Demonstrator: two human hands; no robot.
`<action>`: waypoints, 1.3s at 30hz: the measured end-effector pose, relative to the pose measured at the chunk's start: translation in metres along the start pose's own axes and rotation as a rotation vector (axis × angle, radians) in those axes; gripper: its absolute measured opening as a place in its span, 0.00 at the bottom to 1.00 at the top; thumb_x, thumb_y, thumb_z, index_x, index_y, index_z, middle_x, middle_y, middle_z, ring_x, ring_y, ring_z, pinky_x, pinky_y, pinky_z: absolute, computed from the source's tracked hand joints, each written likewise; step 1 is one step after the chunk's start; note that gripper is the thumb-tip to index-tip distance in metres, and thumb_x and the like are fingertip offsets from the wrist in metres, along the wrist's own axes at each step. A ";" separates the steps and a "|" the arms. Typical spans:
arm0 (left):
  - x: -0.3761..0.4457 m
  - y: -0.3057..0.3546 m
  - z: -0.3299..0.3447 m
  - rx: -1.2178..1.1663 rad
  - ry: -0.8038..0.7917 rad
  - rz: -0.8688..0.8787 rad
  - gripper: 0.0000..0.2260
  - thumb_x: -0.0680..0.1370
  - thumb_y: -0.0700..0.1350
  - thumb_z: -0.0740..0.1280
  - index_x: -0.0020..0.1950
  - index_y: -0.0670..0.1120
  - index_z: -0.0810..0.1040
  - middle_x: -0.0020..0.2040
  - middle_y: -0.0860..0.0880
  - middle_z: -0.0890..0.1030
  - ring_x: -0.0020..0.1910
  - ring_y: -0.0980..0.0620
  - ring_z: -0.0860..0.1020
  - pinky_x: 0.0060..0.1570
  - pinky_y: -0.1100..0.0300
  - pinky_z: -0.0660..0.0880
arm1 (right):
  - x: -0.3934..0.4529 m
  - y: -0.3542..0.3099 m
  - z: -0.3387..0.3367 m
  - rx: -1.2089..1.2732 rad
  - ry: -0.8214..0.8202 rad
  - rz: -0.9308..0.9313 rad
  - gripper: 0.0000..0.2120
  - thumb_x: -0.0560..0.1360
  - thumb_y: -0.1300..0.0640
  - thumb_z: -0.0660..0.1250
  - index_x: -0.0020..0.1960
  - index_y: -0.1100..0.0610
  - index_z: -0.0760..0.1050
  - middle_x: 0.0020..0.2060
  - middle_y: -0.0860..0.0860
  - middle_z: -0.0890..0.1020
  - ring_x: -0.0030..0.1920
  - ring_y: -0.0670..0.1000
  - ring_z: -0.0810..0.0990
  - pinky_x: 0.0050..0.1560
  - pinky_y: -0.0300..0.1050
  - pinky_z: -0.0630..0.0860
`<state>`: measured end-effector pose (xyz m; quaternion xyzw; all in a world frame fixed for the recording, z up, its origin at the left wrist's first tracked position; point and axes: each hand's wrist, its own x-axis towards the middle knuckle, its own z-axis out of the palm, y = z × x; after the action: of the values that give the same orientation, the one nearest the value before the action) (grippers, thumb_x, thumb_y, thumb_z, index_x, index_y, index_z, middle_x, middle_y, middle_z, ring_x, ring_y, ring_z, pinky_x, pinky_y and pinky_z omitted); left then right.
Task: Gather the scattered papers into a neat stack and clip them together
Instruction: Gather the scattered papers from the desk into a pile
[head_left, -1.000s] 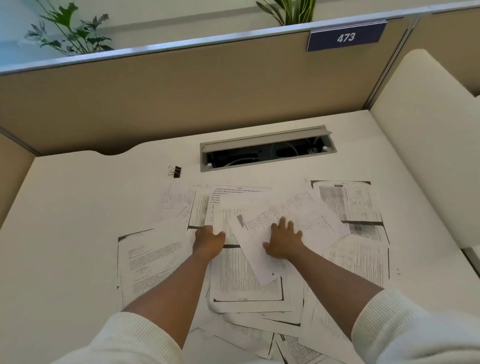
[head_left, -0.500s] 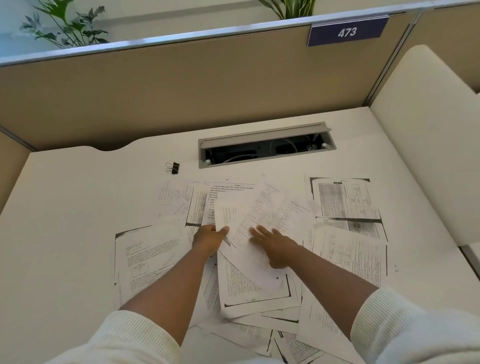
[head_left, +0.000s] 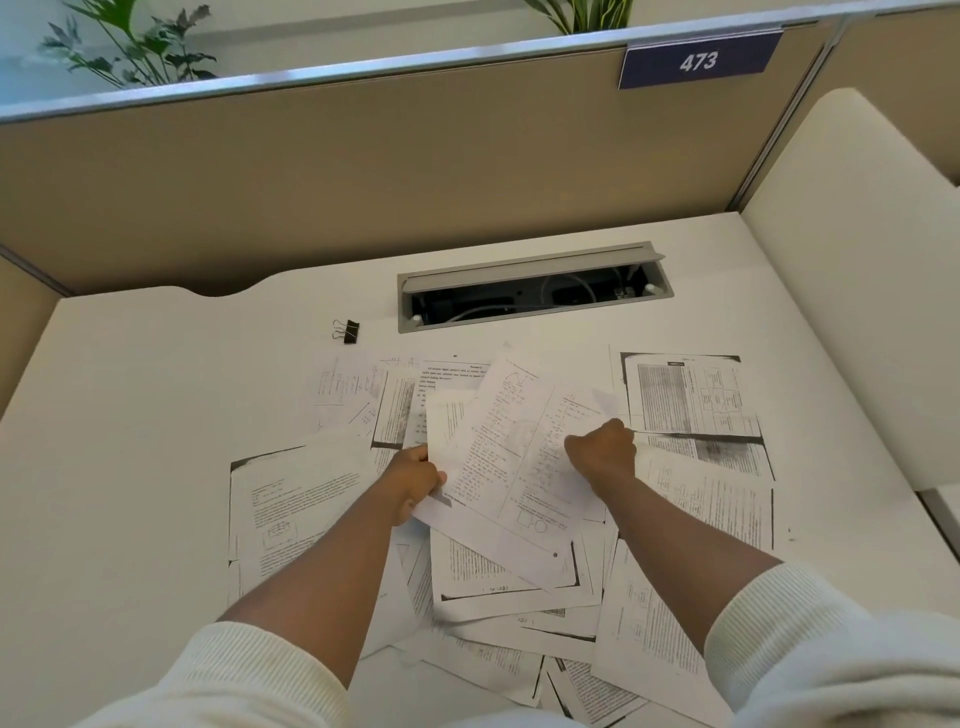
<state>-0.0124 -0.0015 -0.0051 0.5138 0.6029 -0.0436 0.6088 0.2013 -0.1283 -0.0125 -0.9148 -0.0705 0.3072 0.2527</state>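
I hold a few loose sheets (head_left: 511, 457) lifted off the pile near the centre of the frame, their top edges fanned toward the upper right. My left hand (head_left: 415, 480) pinches their left edge, thumb on top and fingers curled underneath. My right hand (head_left: 602, 449) is closed in a fist on their right side, fingers curled round the paper's edge. Under and around them the scattered papers (head_left: 685, 499) lie spread over the white desk (head_left: 130, 426), overlapping at all angles, from the middle of the frame down to the lower edge and out to the right. The black binder clip (head_left: 346, 330) sits alone on the desk at upper left of the papers, apart from them and from both hands. Just right of it, above the papers, an open cable tray (head_left: 530, 293) is set into the desktop. A tan partition (head_left: 363, 171) stands behind the desk, with a blue sign (head_left: 698, 61) reading 473 at upper right.
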 end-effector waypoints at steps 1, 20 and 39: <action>-0.001 0.001 -0.001 0.005 -0.021 -0.007 0.22 0.80 0.28 0.61 0.71 0.44 0.75 0.65 0.44 0.80 0.51 0.49 0.80 0.45 0.60 0.79 | 0.002 -0.001 0.000 0.011 -0.015 0.034 0.30 0.69 0.57 0.68 0.68 0.65 0.64 0.65 0.60 0.69 0.64 0.61 0.71 0.59 0.57 0.76; -0.001 0.001 0.015 0.124 0.076 0.067 0.17 0.78 0.33 0.69 0.67 0.41 0.78 0.65 0.43 0.80 0.53 0.47 0.76 0.57 0.54 0.78 | -0.007 0.007 0.014 -0.517 -0.026 -0.257 0.32 0.67 0.51 0.75 0.64 0.60 0.65 0.62 0.57 0.66 0.64 0.57 0.66 0.57 0.51 0.73; 0.007 0.005 -0.006 -0.059 -0.081 0.184 0.22 0.76 0.25 0.65 0.66 0.41 0.78 0.56 0.46 0.82 0.58 0.48 0.78 0.54 0.59 0.75 | 0.014 0.006 -0.016 0.615 -0.480 -0.149 0.25 0.66 0.59 0.79 0.61 0.56 0.76 0.55 0.53 0.84 0.53 0.53 0.84 0.47 0.47 0.81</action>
<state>-0.0116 0.0088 -0.0062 0.5467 0.5292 0.0093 0.6488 0.2220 -0.1362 -0.0121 -0.6910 -0.0984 0.5001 0.5125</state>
